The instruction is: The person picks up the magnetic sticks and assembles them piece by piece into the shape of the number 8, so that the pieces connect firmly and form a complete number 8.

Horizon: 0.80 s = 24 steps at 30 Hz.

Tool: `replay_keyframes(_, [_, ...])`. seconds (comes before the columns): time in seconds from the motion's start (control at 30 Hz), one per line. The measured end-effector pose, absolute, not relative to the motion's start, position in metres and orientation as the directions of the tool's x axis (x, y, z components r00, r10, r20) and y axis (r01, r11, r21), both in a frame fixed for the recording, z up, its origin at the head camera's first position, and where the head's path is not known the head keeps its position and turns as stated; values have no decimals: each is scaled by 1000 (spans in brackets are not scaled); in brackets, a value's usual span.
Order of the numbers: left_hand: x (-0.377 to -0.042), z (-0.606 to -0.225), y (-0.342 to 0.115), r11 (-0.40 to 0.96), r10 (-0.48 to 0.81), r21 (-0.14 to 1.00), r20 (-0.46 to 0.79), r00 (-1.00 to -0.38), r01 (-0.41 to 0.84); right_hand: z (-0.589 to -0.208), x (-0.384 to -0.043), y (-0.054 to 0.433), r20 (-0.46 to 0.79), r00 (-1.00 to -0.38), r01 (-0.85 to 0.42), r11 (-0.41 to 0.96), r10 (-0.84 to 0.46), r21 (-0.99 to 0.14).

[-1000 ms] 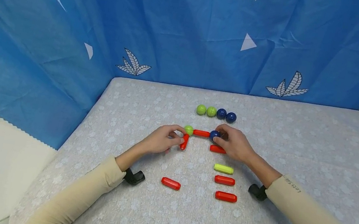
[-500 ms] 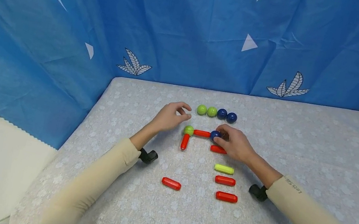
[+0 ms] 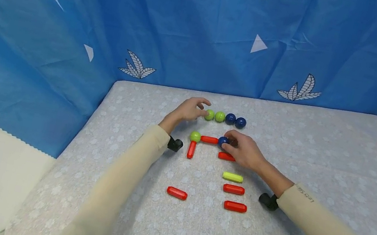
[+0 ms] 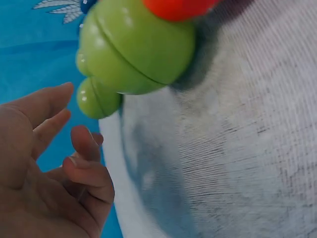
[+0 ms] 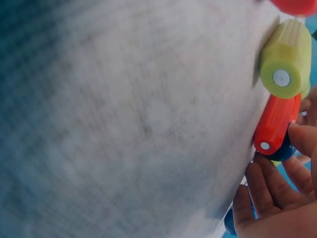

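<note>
My right hand (image 3: 247,150) pinches a dark blue ball (image 3: 222,141) between thumb and fingers. That ball joins a red magnetic rod (image 3: 209,139), whose other end meets a green ball (image 3: 195,136). From the green ball a second red rod (image 3: 191,150) points toward me. My left hand (image 3: 190,108) is beside the leftmost green ball (image 3: 209,115) of the back row, its fingers spread around it; the left wrist view shows the left hand (image 4: 59,168) holding nothing. In the right wrist view, the fingers partly hide the blue ball (image 5: 284,149) behind a red rod (image 5: 275,124).
The back row continues with another green ball (image 3: 220,117) and two dark blue balls (image 3: 235,121). Below my right hand lie a red rod (image 3: 226,156), a yellow rod (image 3: 232,177) and two more red rods (image 3: 234,189). One red rod (image 3: 177,193) lies nearer on the tablecloth (image 3: 191,234).
My left hand has left the red rod at the green corner ball and moved away from me to the back row of balls. The right hand stays on the blue ball.
</note>
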<state>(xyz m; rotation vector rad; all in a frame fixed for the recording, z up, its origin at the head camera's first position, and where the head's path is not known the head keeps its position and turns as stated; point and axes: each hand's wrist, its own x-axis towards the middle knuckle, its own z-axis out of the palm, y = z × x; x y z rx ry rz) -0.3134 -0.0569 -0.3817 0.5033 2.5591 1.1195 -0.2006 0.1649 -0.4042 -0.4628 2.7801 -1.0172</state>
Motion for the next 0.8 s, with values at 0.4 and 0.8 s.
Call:
replay_keyframes(0.4, [-316,-395,-55,681,406,708,-154,-901,186,-405,-201,166,-29,-941,-235,715,-336,-659])
replay_keyframes(0.8, [-317,-400,-53,700,362,682,-82,-929,213,-404,-201,166,-30,-942,-233,716,-335,-658])
